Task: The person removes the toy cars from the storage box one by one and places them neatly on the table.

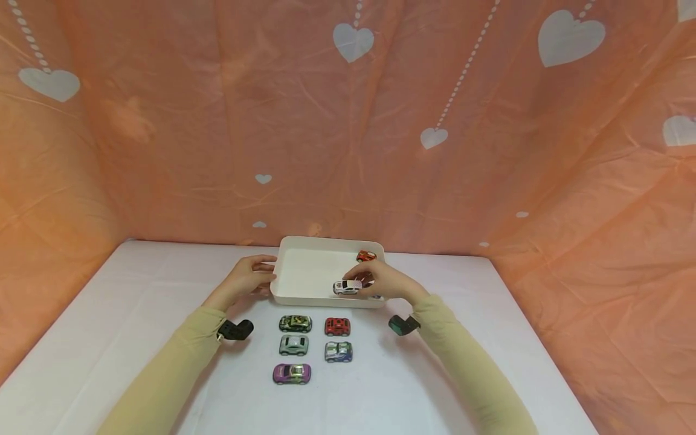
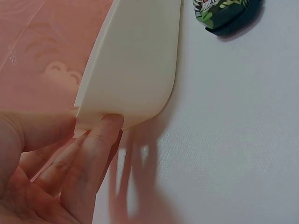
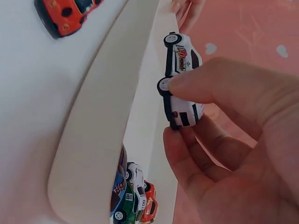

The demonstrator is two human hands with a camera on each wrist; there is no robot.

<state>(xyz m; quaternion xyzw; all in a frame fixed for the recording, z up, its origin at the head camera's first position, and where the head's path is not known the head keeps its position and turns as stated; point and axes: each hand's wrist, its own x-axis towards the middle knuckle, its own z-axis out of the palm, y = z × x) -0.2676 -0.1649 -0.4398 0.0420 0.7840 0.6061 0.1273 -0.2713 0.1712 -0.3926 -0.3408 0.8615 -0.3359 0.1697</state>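
A white toy car is pinched between the thumb and fingers of my right hand. It hangs over the right part of a white tray. My left hand holds the tray's left end; in the left wrist view its thumb and fingers grip the rim at a corner. Inside the tray's right end sit several toy cars, an orange car at the back among them. The right wrist view shows a green car and a white one there, partly hidden by the tray wall.
In front of the tray stand a camouflage car, a red car, a silver car, a blue-and-silver car and a purple car. An orange curtain with hearts hangs behind the white table.
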